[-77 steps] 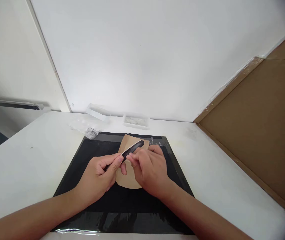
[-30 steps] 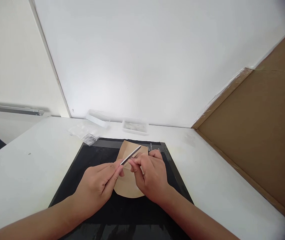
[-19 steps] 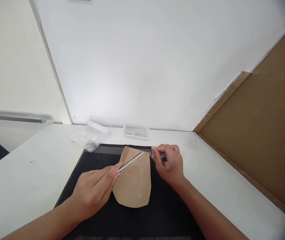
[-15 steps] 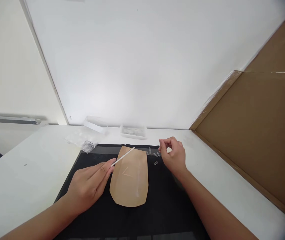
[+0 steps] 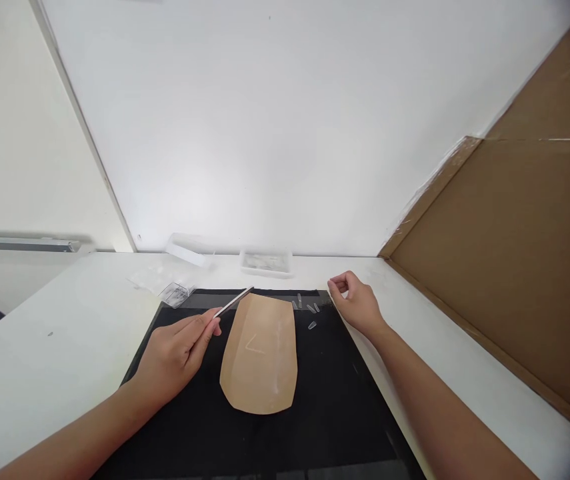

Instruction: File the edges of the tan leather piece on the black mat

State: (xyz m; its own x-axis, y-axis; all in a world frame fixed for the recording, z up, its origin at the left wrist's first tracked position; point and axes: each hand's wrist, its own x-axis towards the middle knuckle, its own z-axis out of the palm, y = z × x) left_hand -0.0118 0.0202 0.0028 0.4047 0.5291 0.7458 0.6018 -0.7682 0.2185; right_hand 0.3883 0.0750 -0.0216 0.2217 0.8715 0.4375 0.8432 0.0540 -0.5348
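My left hand (image 5: 177,353) is closed around one end of a slim, flat white nail file (image 5: 233,302), which points up and away to the right. Its far end is over the top left corner of a tan, rounded sheet (image 5: 259,363) lying on the black mat (image 5: 325,413). A faint V-shaped mark shows on that sheet. My right hand (image 5: 359,305) is at the mat's right edge, thumb and forefinger pinched together; whatever is between them, if anything, is too small to make out. Left of it lie several clear false nail tips (image 5: 312,325).
Along the back wall stand a clear plastic box (image 5: 266,263) with small pieces inside and a clear lid (image 5: 187,251). Crumpled clear plastic packaging (image 5: 175,293) lies at the mat's far left corner. A brown cardboard panel (image 5: 505,267) borders the right side.
My right hand has moved right, away from the nail tips, still pinched. My left hand has shifted slightly left and up, carrying the file off the middle of the sheet's top edge.
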